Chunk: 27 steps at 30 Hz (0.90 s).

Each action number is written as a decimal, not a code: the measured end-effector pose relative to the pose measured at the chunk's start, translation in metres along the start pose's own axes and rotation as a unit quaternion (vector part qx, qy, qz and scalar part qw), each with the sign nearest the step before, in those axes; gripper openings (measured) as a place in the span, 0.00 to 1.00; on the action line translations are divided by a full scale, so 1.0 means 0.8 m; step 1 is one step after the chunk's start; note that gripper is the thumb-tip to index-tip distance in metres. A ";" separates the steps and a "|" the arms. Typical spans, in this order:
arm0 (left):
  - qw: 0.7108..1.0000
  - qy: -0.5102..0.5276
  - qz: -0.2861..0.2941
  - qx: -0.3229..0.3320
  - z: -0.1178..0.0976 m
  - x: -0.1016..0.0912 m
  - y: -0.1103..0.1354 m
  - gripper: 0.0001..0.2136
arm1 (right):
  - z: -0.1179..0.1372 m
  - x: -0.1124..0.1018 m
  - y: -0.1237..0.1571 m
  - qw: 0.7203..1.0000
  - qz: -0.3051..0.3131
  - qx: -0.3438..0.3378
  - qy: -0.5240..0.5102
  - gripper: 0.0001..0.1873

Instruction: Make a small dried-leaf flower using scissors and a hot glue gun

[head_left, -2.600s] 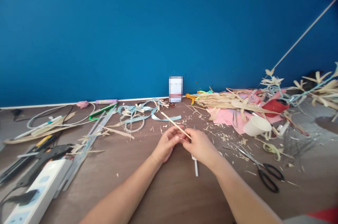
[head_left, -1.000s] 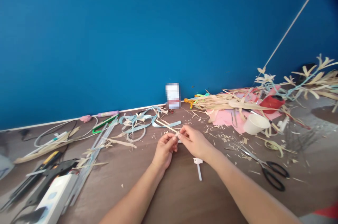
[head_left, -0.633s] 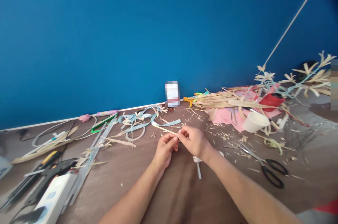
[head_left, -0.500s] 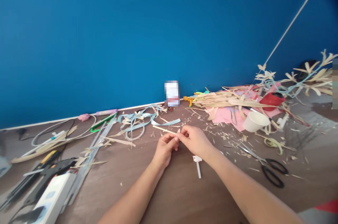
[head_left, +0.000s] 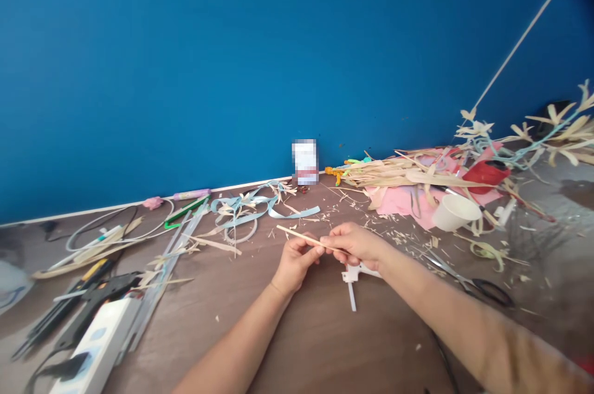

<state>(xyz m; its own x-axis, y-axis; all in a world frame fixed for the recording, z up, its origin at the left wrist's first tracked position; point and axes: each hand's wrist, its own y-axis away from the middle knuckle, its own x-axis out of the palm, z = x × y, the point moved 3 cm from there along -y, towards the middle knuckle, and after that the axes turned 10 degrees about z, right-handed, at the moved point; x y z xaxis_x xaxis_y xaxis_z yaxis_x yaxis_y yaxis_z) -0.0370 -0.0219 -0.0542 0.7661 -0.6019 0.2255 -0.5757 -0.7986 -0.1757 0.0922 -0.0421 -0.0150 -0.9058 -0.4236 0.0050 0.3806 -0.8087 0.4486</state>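
Far out to the left of the grip, a white power strip (head_left: pixel 88 347) lies near the counter (head_left: pixel 334 351) edge, with a black tool (head_left: pixel 99 289) just behind it. Back and to the left of the grip, loops of pale blue ribbon (head_left: pixel 266 203) sit among loose cuttings.

The left hand (head_left: pixel 297 261) has thumb and fingertips pressed together on a thin straw strip (head_left: pixel 297 235). The strip's free end juts up and to the left of that grip, clear of the counter. The right hand (head_left: pixel 355 244) pinches the same strip just beside the left fingertips, so the two grips almost meet and the strip runs from one into the other.

Just below the right hand, a small white plastic piece (head_left: pixel 351 282) lies on the counter. Off to the right and farther back, a white cup (head_left: pixel 455 211) lies tilted by a pink sheet (head_left: pixel 394 201) under a heap of dried leaf strips (head_left: pixel 394 174). Black-handled scissors (head_left: pixel 487 287) lie to the right of the forearm, somewhat blurred.
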 end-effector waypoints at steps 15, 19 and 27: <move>1.000 0.020 -0.022 0.005 0.004 -0.004 -0.004 0.06 | 0.029 -0.027 0.019 0.985 0.053 0.002 -0.163 0.13; 0.997 0.042 -0.060 0.001 0.005 -0.010 -0.006 0.06 | 0.061 -0.065 0.031 0.977 -0.114 -0.130 -0.124 0.13; 0.996 0.058 -0.070 -0.004 0.005 -0.008 -0.007 0.05 | 0.005 -0.013 0.002 0.973 -0.160 -0.093 0.137 0.17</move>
<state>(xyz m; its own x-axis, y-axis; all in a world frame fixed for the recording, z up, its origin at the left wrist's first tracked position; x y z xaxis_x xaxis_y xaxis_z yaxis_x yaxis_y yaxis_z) -0.0377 -0.0137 -0.0585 0.8011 -0.4805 0.3569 -0.4676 -0.8746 -0.1279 0.1014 -0.0377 -0.0109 -0.9098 -0.2102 -0.3579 0.1372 -0.9661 0.2186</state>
